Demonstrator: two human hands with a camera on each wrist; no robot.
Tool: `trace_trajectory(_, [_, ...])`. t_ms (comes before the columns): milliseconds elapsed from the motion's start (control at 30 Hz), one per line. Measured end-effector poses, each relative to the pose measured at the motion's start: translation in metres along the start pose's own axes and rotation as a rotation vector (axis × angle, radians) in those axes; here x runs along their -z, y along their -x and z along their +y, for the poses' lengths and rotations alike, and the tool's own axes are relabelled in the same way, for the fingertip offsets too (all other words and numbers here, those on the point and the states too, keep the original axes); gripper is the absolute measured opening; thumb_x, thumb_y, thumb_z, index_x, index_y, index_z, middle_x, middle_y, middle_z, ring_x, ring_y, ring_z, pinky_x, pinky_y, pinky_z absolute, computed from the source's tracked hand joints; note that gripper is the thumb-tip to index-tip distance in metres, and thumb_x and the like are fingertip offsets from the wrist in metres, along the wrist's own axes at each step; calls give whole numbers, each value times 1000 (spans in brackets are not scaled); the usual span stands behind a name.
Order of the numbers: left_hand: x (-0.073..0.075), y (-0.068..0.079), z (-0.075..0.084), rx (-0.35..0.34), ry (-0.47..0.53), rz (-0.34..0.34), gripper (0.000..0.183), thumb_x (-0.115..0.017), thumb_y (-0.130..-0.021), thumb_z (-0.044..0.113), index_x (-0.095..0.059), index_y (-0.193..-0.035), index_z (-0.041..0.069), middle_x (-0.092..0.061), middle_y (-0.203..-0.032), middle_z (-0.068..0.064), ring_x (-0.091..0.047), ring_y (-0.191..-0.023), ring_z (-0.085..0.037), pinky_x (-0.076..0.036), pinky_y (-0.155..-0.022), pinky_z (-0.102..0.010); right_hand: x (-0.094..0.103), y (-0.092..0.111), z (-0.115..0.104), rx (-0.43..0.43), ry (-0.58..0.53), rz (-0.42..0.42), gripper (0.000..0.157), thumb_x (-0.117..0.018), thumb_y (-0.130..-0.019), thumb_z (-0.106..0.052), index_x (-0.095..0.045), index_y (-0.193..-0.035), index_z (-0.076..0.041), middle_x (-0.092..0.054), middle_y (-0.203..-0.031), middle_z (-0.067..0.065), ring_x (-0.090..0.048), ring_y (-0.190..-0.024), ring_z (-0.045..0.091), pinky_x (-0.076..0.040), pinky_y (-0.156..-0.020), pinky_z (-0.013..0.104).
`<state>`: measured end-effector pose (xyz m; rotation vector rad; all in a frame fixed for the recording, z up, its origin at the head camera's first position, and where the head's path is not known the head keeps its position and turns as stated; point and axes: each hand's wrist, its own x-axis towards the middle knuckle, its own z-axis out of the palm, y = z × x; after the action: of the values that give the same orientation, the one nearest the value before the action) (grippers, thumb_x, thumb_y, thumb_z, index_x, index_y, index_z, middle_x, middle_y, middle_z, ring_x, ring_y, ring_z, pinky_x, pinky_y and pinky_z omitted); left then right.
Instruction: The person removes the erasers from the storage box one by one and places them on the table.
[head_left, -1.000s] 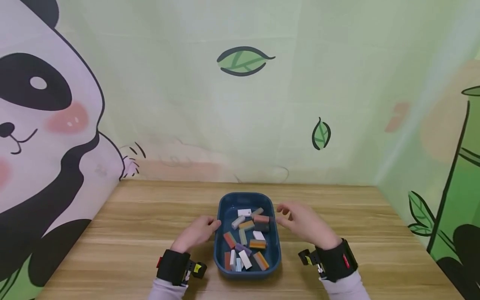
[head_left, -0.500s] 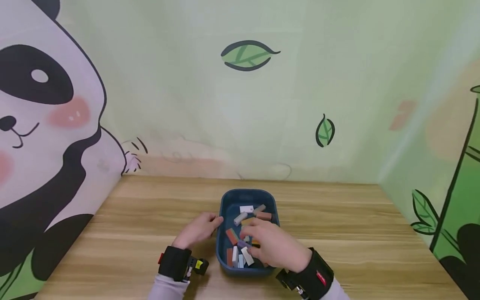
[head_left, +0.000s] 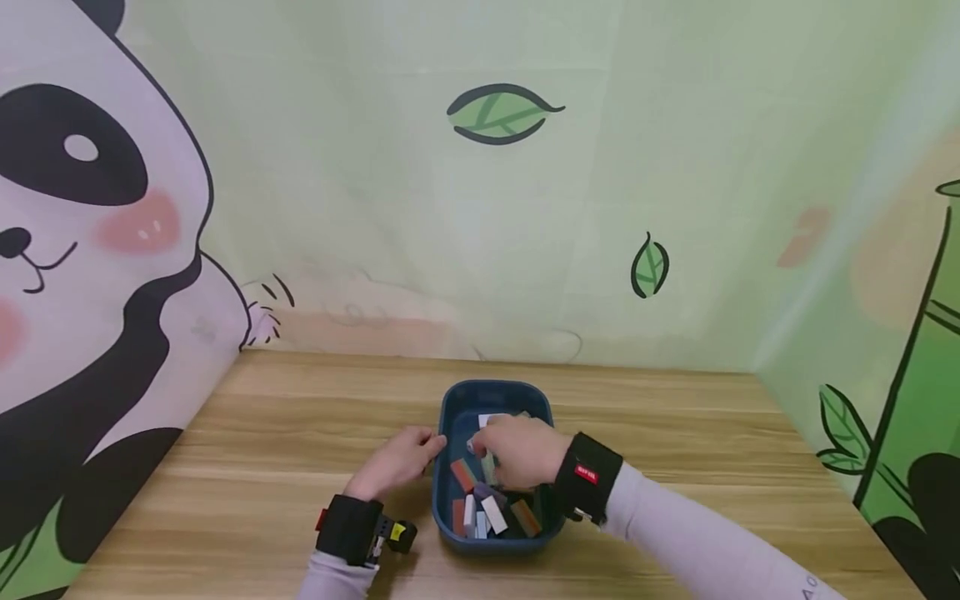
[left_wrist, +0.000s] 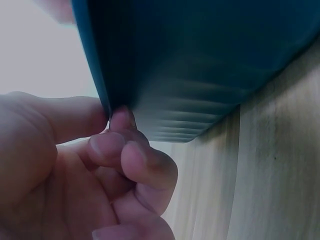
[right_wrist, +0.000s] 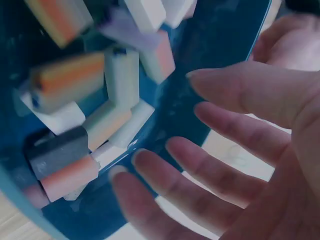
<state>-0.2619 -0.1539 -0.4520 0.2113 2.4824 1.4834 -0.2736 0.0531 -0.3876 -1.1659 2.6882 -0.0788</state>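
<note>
A dark blue plastic bin (head_left: 497, 547) stands on the table and holds several small rectangular blocks, some plain and some striped in layers. Among them are a white block (head_left: 494, 515), an orange-striped block (head_left: 525, 517) and a dark grey block (right_wrist: 58, 150). My left hand (head_left: 397, 462) pinches the bin's left rim between thumb and index finger; in the left wrist view the other fingers curl beneath that rim. Over the bin's middle reaches my right hand (head_left: 525, 452), covering part of the contents. The right wrist view shows its fingers spread and relaxed above the blocks, holding nothing.
The wooden table (head_left: 322, 392) extends around the bin on all sides. Behind it rises a pale green cloth backdrop (head_left: 360, 208) printed with a panda and leaves. Each wrist wears a black strap (head_left: 589, 477) with a small camera.
My right hand has moved from beside the bin's right rim to over its contents, then farther toward the back of it. The left hand has stayed at the left rim.
</note>
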Motion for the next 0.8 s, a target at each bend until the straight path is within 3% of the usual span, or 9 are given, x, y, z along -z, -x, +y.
trace_trajectory(300, [-1,-1,-1,-24,8,-19,31,-44,-106,19,-59,-89,-2,-40,-62,1,-37,-52,-14,-27,-51,-27,3,-53,6,-183,-21,-28,18,-79,-83,-18,-72,-99,-11,-60,-84,-2,-55,-75,14,-48,-69,29])
trace_trajectory(533, [0,-1,-2,-20,11,-9,30,-43,-106,18,-60,-90,-1,-42,-63,1,-38,-54,-15,-28,-52,-27,1,-79,7,-347,-138,-65,10,-80,-81,-18,-72,-82,-12,-63,-74,-1,-56,-66,16,-47,-61,30])
trace_trajectory(667, [0,-1,-1,-8,26,-15,30,-44,-105,19,-61,-92,-1,-41,-63,1,-37,-53,-14,-27,-52,-27,-8,-88,8,-382,-147,-76,15,-82,-79,-17,-69,-72,-14,-61,-70,-1,-55,-63,16,-45,-58,30])
trace_trajectory(800, [0,0,-2,-9,27,-10,29,-45,-105,19,-60,-91,-1,-42,-63,0,-38,-54,-15,-27,-53,-28,-15,-95,7,-395,-98,-84,16,-84,-76,-17,-68,-74,-14,-61,-71,-1,-56,-64,17,-46,-59,30])
